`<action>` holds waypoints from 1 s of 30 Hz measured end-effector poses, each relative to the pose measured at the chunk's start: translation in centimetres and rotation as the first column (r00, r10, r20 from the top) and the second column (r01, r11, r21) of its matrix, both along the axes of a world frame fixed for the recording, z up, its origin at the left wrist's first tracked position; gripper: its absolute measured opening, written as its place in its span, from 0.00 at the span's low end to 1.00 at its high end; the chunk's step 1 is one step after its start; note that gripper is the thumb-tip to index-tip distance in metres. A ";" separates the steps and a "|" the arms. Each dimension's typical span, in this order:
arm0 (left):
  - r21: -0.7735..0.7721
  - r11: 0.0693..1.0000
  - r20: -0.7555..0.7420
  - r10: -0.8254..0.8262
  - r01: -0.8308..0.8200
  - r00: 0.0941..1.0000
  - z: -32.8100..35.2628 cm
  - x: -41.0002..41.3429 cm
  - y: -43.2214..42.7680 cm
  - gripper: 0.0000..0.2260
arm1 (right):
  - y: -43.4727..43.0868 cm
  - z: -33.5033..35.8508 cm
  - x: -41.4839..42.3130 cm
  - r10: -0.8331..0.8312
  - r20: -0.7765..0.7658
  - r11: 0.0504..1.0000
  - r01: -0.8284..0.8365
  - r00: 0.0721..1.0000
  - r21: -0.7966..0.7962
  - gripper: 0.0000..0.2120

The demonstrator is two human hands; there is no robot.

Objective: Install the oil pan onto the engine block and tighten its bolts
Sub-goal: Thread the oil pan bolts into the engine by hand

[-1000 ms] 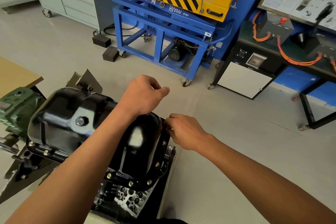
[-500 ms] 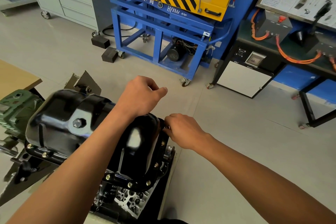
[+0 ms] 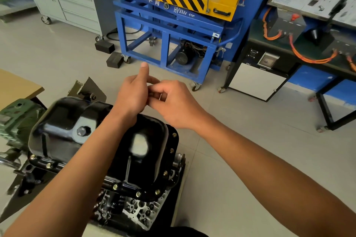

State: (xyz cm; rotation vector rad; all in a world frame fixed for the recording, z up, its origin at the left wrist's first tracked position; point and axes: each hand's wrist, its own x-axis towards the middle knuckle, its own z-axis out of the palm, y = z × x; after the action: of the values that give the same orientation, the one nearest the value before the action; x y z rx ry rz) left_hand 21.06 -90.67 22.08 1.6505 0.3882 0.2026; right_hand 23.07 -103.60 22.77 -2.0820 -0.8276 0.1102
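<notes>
**Hands meet above the pan to pass something small**

Both hands hang in the air just beyond the far end of the oil pan (image 3: 152,136), neither touching it. The left hand (image 3: 133,96) has its thumb stuck straight up and its other fingers curled inward. Whether they cup anything is hidden, so I cannot tell its grasp. The right hand (image 3: 173,104) reaches into that curled palm with fingertips pinched on a small bright piece (image 3: 159,96), probably a bolt picked from a held supply.

The pan lies below the wrists, seated upside-up on the engine block (image 3: 134,211). Flange bolts (image 3: 172,150) already stand in holes along the edges nearest the right forearm. The left hand likely serves as a tray so the right can start each bolt without reaching away.
</notes>
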 end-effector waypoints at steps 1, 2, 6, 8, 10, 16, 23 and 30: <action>-0.014 1.000 -0.003 0.008 -0.008 1.000 0.0 0.0 0.1 0.28 | 0.2 -0.1 0.0 0.000 -0.003 0.999 0.000 1.000 -0.034 0.06; -0.023 1.000 -0.008 0.016 -0.016 1.000 0.0 0.0 0.2 0.28 | 0.4 -0.2 0.1 0.000 -0.014 0.998 -0.001 1.000 -0.059 0.07; -0.073 0.997 -0.013 -0.008 0.007 1.000 0.0 -0.1 0.6 0.29 | 1.0 -0.3 0.7 -0.013 -0.090 0.997 0.007 0.996 -0.072 0.09; -0.094 0.995 0.009 -0.038 0.038 0.999 0.0 -0.2 0.6 0.29 | 1.2 -0.2 1.0 -0.008 -0.173 1.000 0.004 0.985 -0.024 0.07; -0.087 0.994 0.033 -0.062 0.065 0.998 0.0 -0.3 0.4 0.30 | 1.4 -0.2 1.3 -0.009 -0.228 1.000 0.012 0.974 0.010 0.06; 0.034 0.992 0.066 -0.122 0.120 0.990 -0.1 -0.3 0.3 0.32 | 1.4 0.3 1.7 0.023 -0.294 0.999 -0.011 0.956 0.041 0.05; 0.047 0.985 0.090 -0.170 0.167 0.981 -0.2 -0.4 0.2 0.31 | 1.5 0.4 2.0 0.033 -0.278 0.999 -0.032 0.960 0.009 0.05; 0.142 0.967 0.073 -0.226 0.214 0.971 -0.1 -0.5 -0.3 0.32 | 0.5 0.1 2.3 0.071 -0.217 0.997 -0.072 0.974 0.004 0.04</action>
State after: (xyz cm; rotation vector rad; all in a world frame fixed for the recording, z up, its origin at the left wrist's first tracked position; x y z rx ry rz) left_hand 20.54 -90.95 22.00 1.7949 0.1241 0.1363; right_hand 25.34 -103.08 22.89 -2.0009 -0.7687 0.3716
